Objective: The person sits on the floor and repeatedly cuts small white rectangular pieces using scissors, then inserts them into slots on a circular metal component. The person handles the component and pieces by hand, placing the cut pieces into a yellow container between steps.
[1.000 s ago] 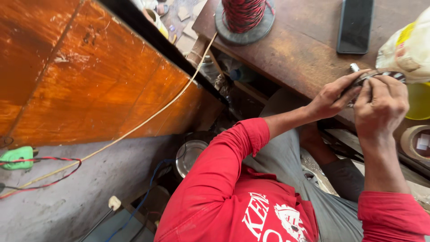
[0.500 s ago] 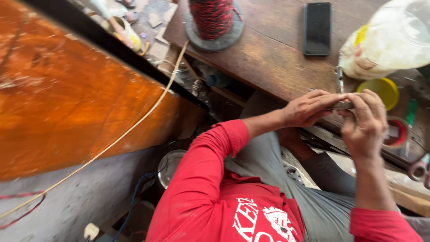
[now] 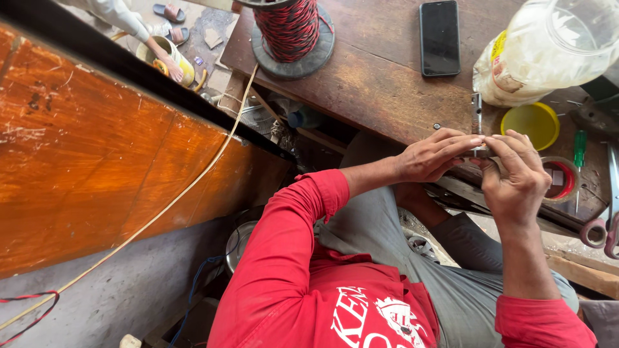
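**Metal part pinched between both hands at the counter edge**

Metal, small and grey, the flat part (image 3: 480,153) sits pinched between the left hand (image 3: 433,156) and the right hand (image 3: 516,177), fingertips of both closed on it just above the near edge of the worn brown wooden counter (image 3: 387,71). Compared with a second ago, the grip looks unchanged; only the view has swung, so the work stays in the fingers. Just beyond lie a yellow round plastic lid (image 3: 532,124) and a roll of tape (image 3: 560,179); farther off, a black phone (image 3: 440,37), a clear plastic jar (image 3: 548,51) and a spool of red-and-black wire (image 3: 290,29).
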